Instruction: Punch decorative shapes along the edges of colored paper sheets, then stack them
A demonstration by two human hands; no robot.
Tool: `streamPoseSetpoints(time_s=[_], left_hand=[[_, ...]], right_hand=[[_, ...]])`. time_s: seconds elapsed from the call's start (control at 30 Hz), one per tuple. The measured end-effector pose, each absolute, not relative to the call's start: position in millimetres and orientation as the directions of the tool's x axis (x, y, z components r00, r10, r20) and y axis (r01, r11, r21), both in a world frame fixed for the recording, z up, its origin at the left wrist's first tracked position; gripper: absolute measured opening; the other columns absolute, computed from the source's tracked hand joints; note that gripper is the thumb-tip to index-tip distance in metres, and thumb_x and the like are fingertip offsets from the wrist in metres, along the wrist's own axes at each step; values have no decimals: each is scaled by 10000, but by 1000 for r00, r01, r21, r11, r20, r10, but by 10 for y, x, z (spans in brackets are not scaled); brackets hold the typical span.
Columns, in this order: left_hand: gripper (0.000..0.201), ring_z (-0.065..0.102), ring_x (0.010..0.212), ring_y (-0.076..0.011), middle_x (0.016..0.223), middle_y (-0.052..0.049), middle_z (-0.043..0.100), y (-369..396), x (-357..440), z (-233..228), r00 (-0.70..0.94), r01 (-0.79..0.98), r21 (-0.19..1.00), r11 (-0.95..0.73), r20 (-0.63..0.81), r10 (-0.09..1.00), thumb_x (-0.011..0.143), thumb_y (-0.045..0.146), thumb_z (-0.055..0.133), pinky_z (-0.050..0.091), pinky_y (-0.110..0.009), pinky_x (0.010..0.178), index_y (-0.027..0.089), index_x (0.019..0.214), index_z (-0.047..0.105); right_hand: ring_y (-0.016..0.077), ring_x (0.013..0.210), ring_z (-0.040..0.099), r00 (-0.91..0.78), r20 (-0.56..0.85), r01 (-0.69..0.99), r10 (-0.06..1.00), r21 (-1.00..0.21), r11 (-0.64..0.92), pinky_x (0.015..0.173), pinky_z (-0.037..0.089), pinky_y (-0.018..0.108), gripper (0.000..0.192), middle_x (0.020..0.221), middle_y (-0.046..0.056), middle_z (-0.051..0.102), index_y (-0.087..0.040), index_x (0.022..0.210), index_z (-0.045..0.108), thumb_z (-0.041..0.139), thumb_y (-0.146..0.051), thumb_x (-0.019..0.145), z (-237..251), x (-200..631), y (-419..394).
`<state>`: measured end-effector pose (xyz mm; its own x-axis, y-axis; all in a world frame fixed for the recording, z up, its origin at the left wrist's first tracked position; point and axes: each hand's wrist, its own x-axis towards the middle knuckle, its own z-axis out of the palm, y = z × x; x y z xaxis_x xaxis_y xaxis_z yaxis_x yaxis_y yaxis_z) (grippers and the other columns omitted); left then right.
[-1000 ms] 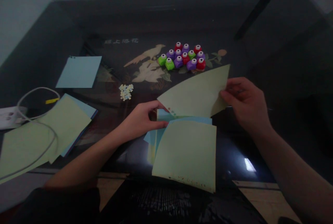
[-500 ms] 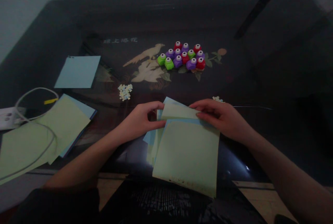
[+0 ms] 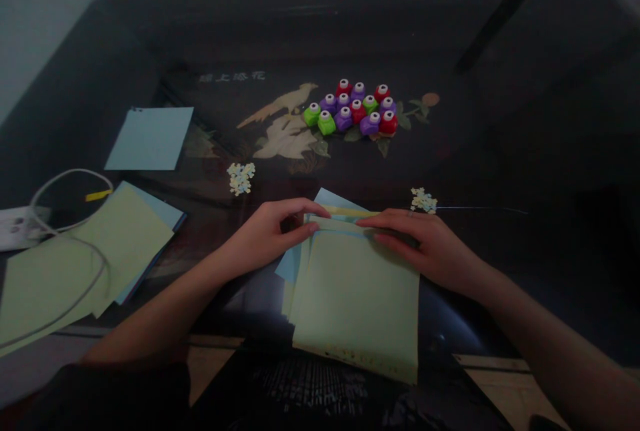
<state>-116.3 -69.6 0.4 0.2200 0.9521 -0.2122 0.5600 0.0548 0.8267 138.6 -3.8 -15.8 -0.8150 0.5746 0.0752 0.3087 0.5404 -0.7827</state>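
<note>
A loose stack of green and blue paper sheets (image 3: 363,297) lies at the near edge of the table, its front part reaching past the edge. My left hand (image 3: 273,234) pinches the stack's upper left corner between thumb and fingers. At the upper right, my right hand (image 3: 425,237) has thumb and fingers closed on the top edges of the sheets. The front sheet is pale green, with small punched marks along its bottom edge. A blue sheet (image 3: 289,264) sticks out askew on the left.
Several small red, purple and green craft punches (image 3: 345,111) stand in a cluster further back. Paper cut-outs lie in a left pile (image 3: 241,179) and a right pile (image 3: 424,201). A blue square sheet (image 3: 150,139), more paper (image 3: 127,231) and a white cable (image 3: 103,257) are at left.
Both hands have drawn the raised sheets at the back down toward me, nearer the front sheet. My right hand has moved lower, uncovering the right pile of cut-outs.
</note>
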Motion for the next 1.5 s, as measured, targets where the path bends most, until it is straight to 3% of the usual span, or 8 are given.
streamPoseSetpoints(time_s=[0.2, 0.4, 0.53, 0.83, 1.0, 1.3, 1.5], left_hand=[[263, 650, 806, -151, 974, -39, 726, -698, -1199, 4, 141, 604, 794, 71, -194, 971, 905, 312, 515, 505, -260, 689, 188, 1090, 653], [242, 647, 890, -185, 986, -55, 713, -683, -1252, -67, 143, 818, 568, -94, -42, 989, 930, 253, 470, 495, -312, 779, 178, 1062, 659], [240, 621, 971, -204, 1013, -68, 690, -662, -1295, -114, 162, 874, 457, -163, 42, 986, 926, 184, 446, 479, -355, 868, 171, 1060, 645], [154, 592, 901, -192, 942, -60, 659, -672, -1245, -120, 259, 830, 503, -242, 37, 965, 909, 171, 487, 480, -346, 824, 165, 957, 633], [155, 574, 901, -201, 961, -68, 642, -687, -1229, -125, 287, 828, 496, -260, 23, 958, 901, 154, 477, 474, -373, 836, 165, 958, 621], [190, 544, 902, -200, 955, -57, 610, -701, -1226, -137, 309, 822, 511, -250, -32, 951, 854, 70, 453, 457, -365, 828, 177, 911, 599], [232, 545, 981, -215, 1041, -76, 607, -696, -1230, -162, 294, 830, 490, -269, 27, 956, 878, 96, 465, 452, -404, 886, 178, 1068, 568]], right_hand=[[177, 977, 658, -822, 120, 319, 557, -712, 625, 829, 535, 315, 321, 1080, 80, 702, -214, 1186, 639, 471, -173, 915, -151, 1398, -84], [209, 948, 630, -841, 200, 277, 502, -638, 718, 813, 536, 370, 301, 1007, 111, 706, -145, 1141, 645, 429, -175, 932, -170, 1361, -107], [213, 946, 615, -846, 210, 269, 489, -625, 733, 828, 524, 390, 265, 985, 94, 700, -175, 1081, 658, 441, -165, 929, -174, 1352, -123], [241, 1018, 571, -815, 212, 325, 540, -604, 728, 865, 492, 436, 202, 1076, 118, 652, -186, 1022, 656, 493, -162, 905, -184, 1373, -149], [246, 950, 582, -812, 173, 368, 557, -589, 719, 823, 501, 427, 164, 1031, 120, 649, -181, 968, 654, 507, -169, 895, -179, 1371, -159], [231, 986, 565, -801, 155, 347, 579, -668, 658, 831, 502, 407, 142, 1067, 110, 623, -199, 980, 634, 520, -173, 900, -191, 1398, -197], [201, 946, 593, -813, 193, 246, 549, -740, 626, 820, 501, 385, 139, 992, 72, 661, -222, 975, 619, 507, -168, 913, -154, 1402, -201]])
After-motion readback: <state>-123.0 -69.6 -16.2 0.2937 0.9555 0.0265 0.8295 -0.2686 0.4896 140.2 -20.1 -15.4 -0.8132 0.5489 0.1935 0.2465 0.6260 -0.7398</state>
